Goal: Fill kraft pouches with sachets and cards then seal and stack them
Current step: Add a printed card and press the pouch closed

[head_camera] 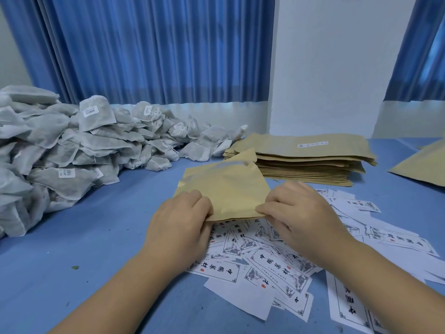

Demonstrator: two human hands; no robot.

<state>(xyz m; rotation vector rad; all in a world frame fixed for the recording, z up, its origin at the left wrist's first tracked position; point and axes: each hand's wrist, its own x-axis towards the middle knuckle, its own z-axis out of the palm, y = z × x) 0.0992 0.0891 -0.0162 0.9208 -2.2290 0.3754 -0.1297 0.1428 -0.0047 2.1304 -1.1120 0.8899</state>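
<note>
A kraft pouch is held tilted above the blue table, its near edge toward me. My left hand grips the near left corner. My right hand pinches the near right corner. Under and around both hands lie several white printed cards, scattered loosely. A big heap of grey-white sachets fills the left side. A stack of flat kraft pouches sits behind the held pouch, to the right.
Another kraft pouch lies at the far right edge. Blue curtains and a white wall close off the back of the table. A small green speck lies on the bare cloth at the near left.
</note>
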